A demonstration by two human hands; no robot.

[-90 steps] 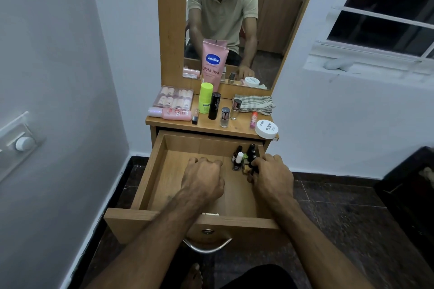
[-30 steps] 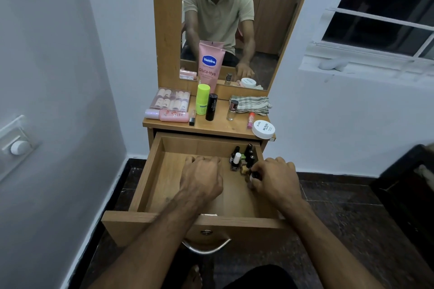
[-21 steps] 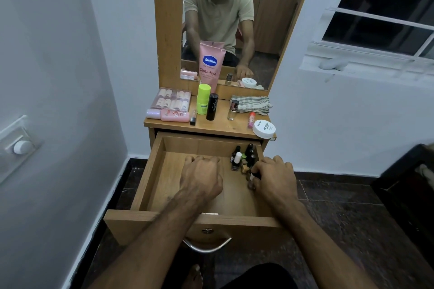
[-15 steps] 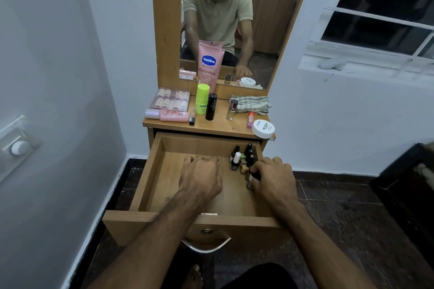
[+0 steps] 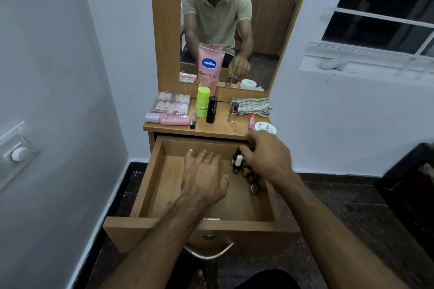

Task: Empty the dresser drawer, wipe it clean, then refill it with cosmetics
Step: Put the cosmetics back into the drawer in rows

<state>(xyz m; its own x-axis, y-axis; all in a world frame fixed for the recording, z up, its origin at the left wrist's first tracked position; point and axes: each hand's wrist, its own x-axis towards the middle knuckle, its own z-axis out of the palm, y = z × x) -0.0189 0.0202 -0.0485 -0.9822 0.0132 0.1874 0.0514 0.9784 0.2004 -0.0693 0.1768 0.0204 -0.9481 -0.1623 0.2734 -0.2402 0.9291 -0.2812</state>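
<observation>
The wooden drawer (image 5: 150, 180) stands pulled out under the dresser top. Several small nail polish bottles (image 5: 237, 164) cluster in its back right corner, and one small bottle (image 5: 254, 187) lies nearer the front along the right wall. My left hand (image 5: 204, 178) hovers over the drawer's middle with fingers spread and straight, holding nothing. My right hand (image 5: 267, 159) is raised over the bottle cluster, its blurred fingertips near the drawer's back edge; I see nothing in it. It hides part of the cluster.
On the dresser top stand a Vaseline tube (image 5: 209, 65), green stick (image 5: 202, 104), black tube (image 5: 212, 109), glass bottle (image 5: 232, 112), pink bottle (image 5: 169, 118), clear box (image 5: 171, 102), folded cloth (image 5: 252, 105), lip balm (image 5: 251, 122) and white jar (image 5: 266, 128). A mirror rises behind.
My left hand uncurled from a fist into spread fingers. My right hand left the bottle it pinched in the drawer and rose toward the back right corner.
</observation>
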